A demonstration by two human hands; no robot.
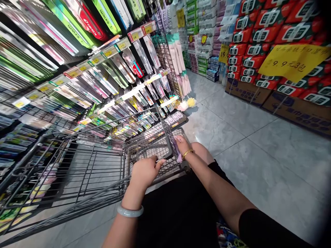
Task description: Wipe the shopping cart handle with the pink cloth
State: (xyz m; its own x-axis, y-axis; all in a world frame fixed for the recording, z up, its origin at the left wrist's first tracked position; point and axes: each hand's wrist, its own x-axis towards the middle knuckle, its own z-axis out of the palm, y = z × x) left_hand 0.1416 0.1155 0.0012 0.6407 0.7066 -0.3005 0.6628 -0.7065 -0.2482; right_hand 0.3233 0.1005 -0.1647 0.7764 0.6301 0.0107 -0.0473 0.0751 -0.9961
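A grey wire shopping cart (88, 165) stands in front of me, its near end close to my knees. My left hand (146, 172), a pale bangle on its wrist, is closed over the cart's dark top rim (169, 146). Just to the right, my right hand (183, 145), with a gold bracelet, grips a light purple cloth (177, 151) against the mesh at that end. Part of the cloth is hidden under the fingers. Through the wires I see the floor and the lower shelf goods.
A rack of hanging packaged toothbrushes (113, 75) runs along the left, with price tags on its rails. Red packs (248, 51) are stacked on cardboard boxes (297, 110) at right, under a yellow price sign (292, 63). Grey tiled floor (245, 155) lies between.
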